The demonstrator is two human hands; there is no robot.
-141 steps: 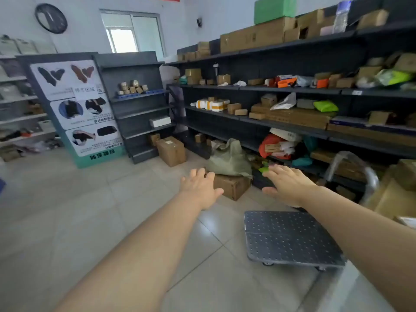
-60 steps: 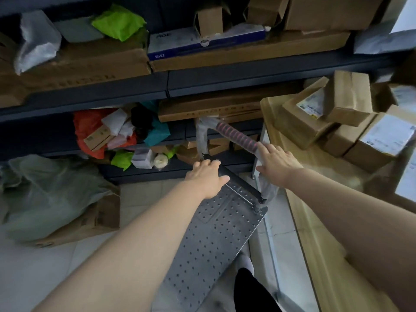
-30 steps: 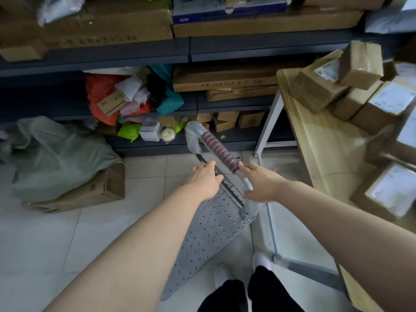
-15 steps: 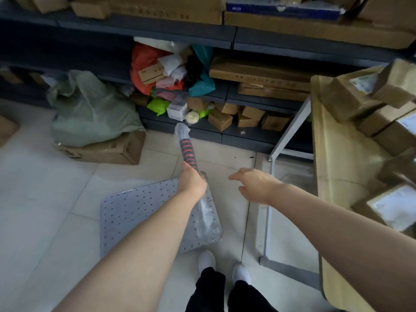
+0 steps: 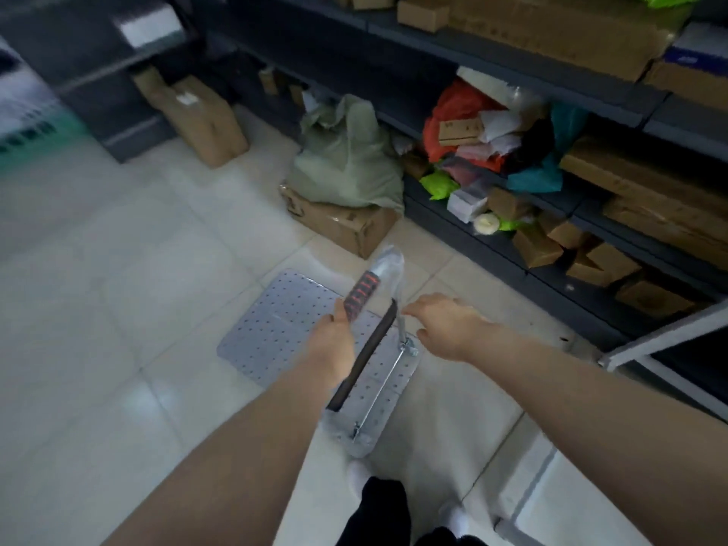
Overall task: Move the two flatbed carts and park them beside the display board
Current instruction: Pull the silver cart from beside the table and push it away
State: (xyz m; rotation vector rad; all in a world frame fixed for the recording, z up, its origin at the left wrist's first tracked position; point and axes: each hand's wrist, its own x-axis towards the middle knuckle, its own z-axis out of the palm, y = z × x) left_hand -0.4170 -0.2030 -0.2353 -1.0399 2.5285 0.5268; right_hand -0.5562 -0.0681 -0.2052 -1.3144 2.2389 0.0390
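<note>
A grey perforated flatbed cart [image 5: 283, 329] stands on the tiled floor in front of me, its deck pointing away to the left. Its push handle [image 5: 364, 287] has a red-and-black striped grip under clear wrap. My left hand [image 5: 335, 336] grips the near end of that handle. My right hand [image 5: 445, 325] hovers just right of the handle with fingers spread, holding nothing. The green foot of the display board [image 5: 27, 130] shows blurred at the far left. Only one cart is in view.
Dark shelving [image 5: 512, 72] full of boxes and bags runs along the right. A green sack [image 5: 346, 159] on a cardboard box [image 5: 342, 222] sits on the floor ahead of the cart. Another box [image 5: 205, 120] leans by a grey shelf. A white table leg [image 5: 662, 336] is at right.
The view has swung left and the cart has turned with it, deck now toward the display board. My left hand keeps its grip on the handle; my right hand stays off it.
</note>
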